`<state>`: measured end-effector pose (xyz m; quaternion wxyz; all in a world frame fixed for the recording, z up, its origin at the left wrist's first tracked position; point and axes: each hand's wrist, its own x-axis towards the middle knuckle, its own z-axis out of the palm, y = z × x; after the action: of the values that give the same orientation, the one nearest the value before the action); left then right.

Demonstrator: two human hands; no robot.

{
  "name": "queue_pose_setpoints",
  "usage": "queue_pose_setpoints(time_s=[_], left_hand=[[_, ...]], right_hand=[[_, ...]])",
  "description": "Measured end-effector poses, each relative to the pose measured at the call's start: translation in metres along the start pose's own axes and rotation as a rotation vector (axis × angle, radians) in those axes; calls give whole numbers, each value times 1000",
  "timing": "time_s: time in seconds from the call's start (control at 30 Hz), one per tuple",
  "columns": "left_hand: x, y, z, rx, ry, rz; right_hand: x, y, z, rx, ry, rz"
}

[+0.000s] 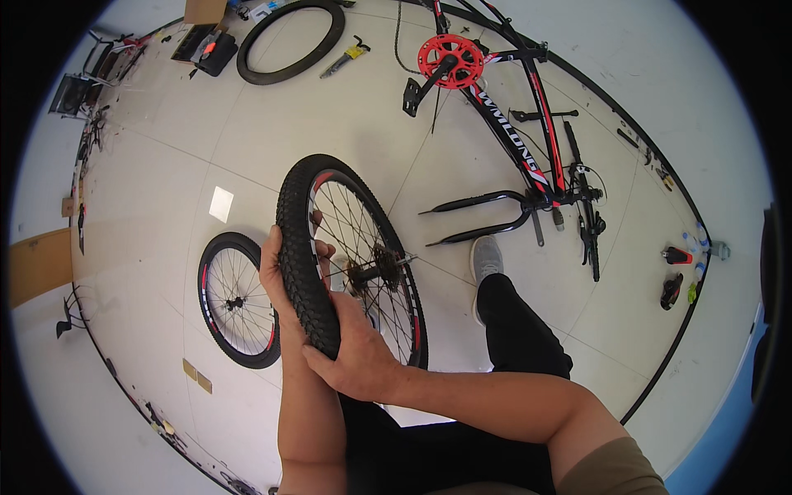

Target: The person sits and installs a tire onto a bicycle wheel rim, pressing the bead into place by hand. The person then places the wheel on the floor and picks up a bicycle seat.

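A bicycle wheel (388, 285) with a knobby black tyre stands tilted in front of me, its rear sprockets (379, 268) and axle facing right. My left hand (271, 268) is closed on the tyre's left side. Lower down, my right hand (359, 346) wraps round the same tyre, its thumb pressed against the tread. Some fingertips show through the spokes, and the rest of the fingers are hidden by the tyre and rim. To the left, a second wheel (235, 304) with a fitted tyre lies on the floor.
A black and red bicycle frame (511, 136) with red chainring (450, 62), fork and handlebar (590, 223) lies at the right. A loose tyre (289, 76), a yellow-handled tool (351, 54) and an open box (198, 41) are at the far left. My shoe (487, 264) is beside the fork.
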<state>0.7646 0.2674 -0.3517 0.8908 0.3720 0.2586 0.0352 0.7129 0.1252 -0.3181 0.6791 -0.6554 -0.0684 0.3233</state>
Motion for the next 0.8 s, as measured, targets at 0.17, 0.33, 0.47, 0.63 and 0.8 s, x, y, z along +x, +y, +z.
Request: queue_pose_setpoints(time_s=[0.17,0.33,0.47,0.63,0.8], left_hand=[[0,-2,6,25,31,62],[-1,-3,7,19,96,61],[-2,-4,8,20,117,67],[-4,-4,6,17,52,54],[-5,-4,6,29,108,65]], right_hand=[[0,2,2,-24,1,-15],[0,0,0,-31,-7,-20],[-2,3,1,-16,-3,-23],[-4,1,1,-9,-3,-6],[-5,4,3,-21,7,-24]])
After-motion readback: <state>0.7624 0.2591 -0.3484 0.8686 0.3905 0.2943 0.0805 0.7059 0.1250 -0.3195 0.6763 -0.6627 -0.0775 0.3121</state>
